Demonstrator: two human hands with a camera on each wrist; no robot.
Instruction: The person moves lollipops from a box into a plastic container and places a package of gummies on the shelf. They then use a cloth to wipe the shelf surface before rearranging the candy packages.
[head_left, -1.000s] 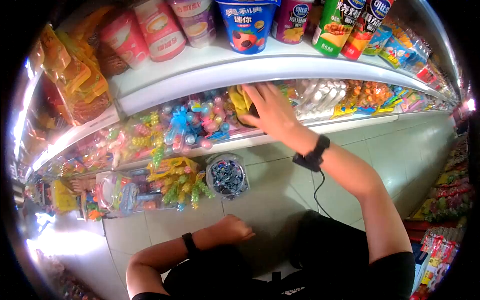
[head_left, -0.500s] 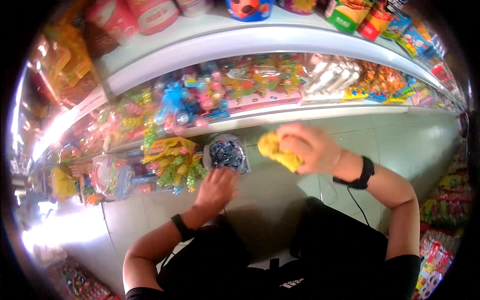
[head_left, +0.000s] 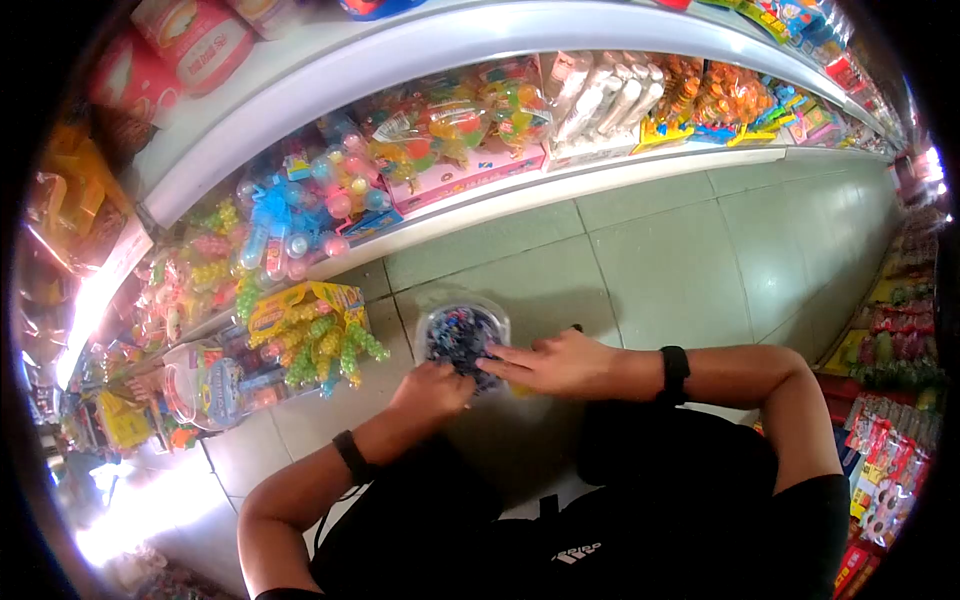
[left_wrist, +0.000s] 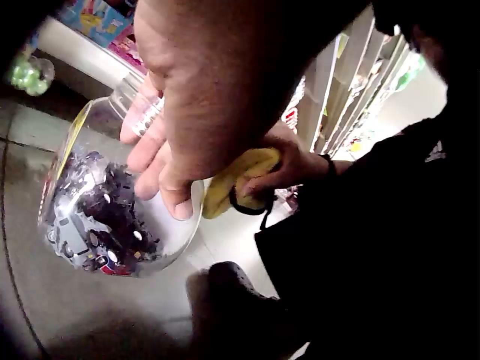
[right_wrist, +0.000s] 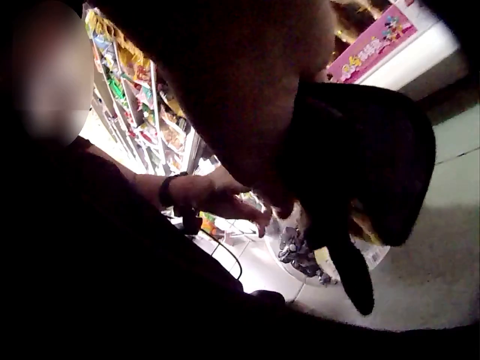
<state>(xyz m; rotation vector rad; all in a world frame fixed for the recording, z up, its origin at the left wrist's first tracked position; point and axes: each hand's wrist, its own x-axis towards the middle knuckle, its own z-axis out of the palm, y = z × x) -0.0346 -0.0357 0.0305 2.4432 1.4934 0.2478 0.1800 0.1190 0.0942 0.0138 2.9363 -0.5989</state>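
Observation:
A clear round plastic tub (head_left: 505, 322) stands on the floor in front of the person, filled with small dark and grey pieces (left_wrist: 82, 221); some look like toy cars. My left hand (head_left: 432, 392) grips its near left side, fingers hooked over the rim into the opening in the left wrist view. At the tub's right side is my right hand (head_left: 570, 365), its index finger reaching over the rim. Its palm and thumb hold a yellow cloth (left_wrist: 251, 169) with a black band, mostly hidden under the hand in the head view. A dark flap (right_wrist: 367, 150) covers much of the right wrist view.
A grape-cluster toy display (head_left: 320, 335) stands left of the tub. Behind it runs a low shelf (head_left: 590, 165) with bagged toys and white packs (head_left: 605, 95). More packets (head_left: 890, 460) line the right side. Tiled floor (head_left: 650, 250) lies between.
My right hand has brought the yellow cloth from the shelf down to the tub. My left hand has risen from near the lap to the rim, and the tub now sits nearer the body.

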